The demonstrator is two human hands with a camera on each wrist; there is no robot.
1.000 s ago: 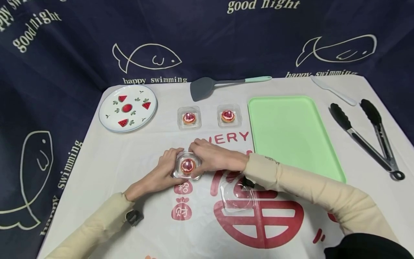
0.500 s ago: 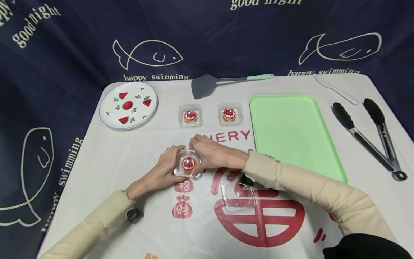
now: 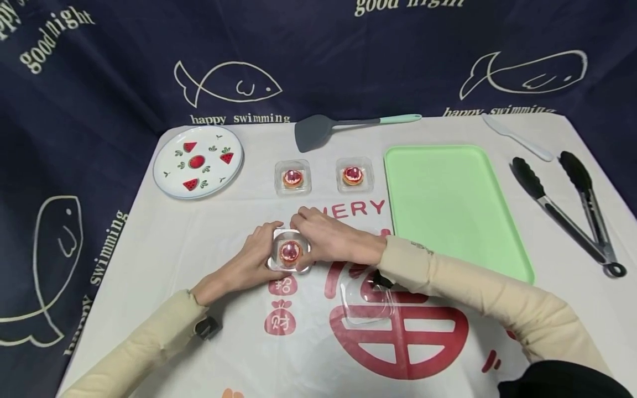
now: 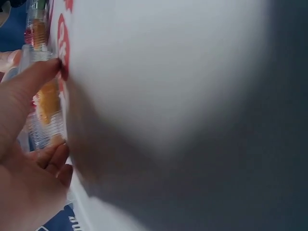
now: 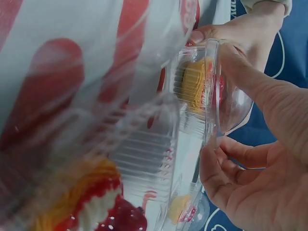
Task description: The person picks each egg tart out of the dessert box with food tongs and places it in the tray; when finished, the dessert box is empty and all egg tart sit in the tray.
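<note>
A clear square plastic box (image 3: 278,243) with a small tart (image 3: 290,252) in it sits between both hands. My left hand (image 3: 251,255) holds its left side, thumb at the near edge and fingers at the far one. On the other side my right hand (image 3: 330,237) pinches the rim, with its thumb at the near right corner and its fingers at the far right. In the right wrist view a clear domed lid (image 5: 236,108) covers the box, and the right thumb and fingers are at the lid's edge. The left wrist view shows the box's ribbed side (image 4: 50,127).
Two more boxed tarts, a left one (image 3: 293,178) and a right one (image 3: 354,175), stand behind the hands. A loose clear plastic piece (image 3: 367,301) lies under the right forearm. Around are a plate (image 3: 169,157), spatula (image 3: 313,132), green tray (image 3: 453,210), white knife (image 3: 517,138) and tongs (image 3: 572,226).
The head view has shifted slightly since one second ago. Both hands keep their places around the box, with only small finger movement.
</note>
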